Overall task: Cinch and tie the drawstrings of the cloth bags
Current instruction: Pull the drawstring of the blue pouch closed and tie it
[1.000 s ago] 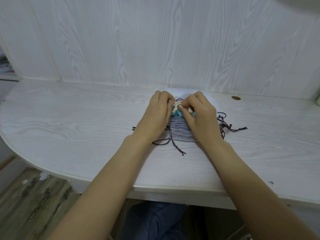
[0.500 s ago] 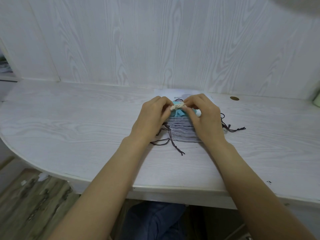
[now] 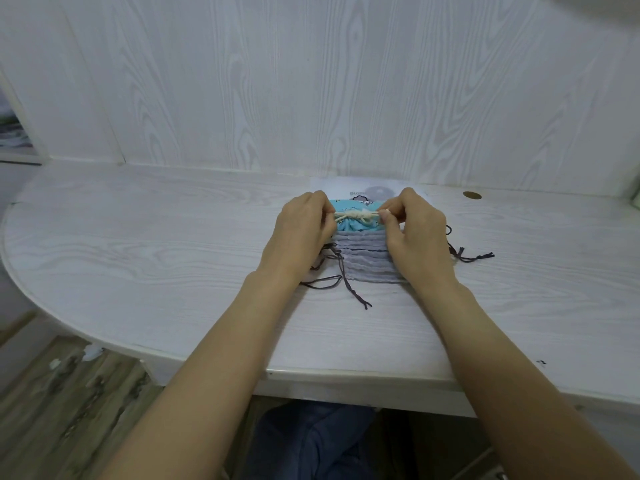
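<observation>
Head view: a small turquoise printed cloth bag lies at the far end of a stack of grey cloth bags on the white bench, near the back wall. Its cream drawstring stretches level across the gathered mouth, a knot bunched at the middle. The left hand has its grip pinching one cord end, and the right hand pinches the other. Dark drawstrings trail loose from the grey bags on both sides.
</observation>
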Available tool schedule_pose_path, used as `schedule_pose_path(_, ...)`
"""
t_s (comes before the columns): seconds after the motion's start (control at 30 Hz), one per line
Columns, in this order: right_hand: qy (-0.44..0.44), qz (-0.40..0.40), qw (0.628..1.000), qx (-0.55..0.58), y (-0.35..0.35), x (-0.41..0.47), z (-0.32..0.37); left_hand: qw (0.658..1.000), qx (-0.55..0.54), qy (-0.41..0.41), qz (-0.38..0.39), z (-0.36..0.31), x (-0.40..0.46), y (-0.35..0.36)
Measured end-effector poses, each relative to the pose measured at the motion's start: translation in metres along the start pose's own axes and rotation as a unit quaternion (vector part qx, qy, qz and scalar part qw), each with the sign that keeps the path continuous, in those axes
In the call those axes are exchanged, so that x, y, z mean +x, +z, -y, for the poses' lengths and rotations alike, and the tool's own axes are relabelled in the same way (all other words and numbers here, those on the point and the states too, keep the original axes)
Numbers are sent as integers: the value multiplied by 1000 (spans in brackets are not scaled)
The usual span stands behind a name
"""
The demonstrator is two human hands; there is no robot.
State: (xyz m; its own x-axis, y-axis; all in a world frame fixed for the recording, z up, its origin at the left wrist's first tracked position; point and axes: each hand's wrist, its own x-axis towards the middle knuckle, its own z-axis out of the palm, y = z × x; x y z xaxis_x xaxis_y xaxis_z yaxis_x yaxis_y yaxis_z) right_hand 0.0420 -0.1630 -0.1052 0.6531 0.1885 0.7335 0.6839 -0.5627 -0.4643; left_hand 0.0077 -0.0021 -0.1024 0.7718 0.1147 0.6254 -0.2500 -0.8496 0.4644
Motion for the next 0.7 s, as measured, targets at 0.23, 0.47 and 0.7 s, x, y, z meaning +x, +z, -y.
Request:
schedule_pose_path(0.23, 2, 3, 1000, -26, -2, 1, 5, 1000, 6, -7, -17, 2, 0, -3)
schedule_pose_path(0.47, 22, 30, 998, -45, -5, 4, 5, 1000, -27, 0, -6, 5, -2, -1)
schedule_pose_path(0.7, 56, 86, 991, -81, -6, 15, 20, 979, -171, -109, -2, -5, 6, -11)
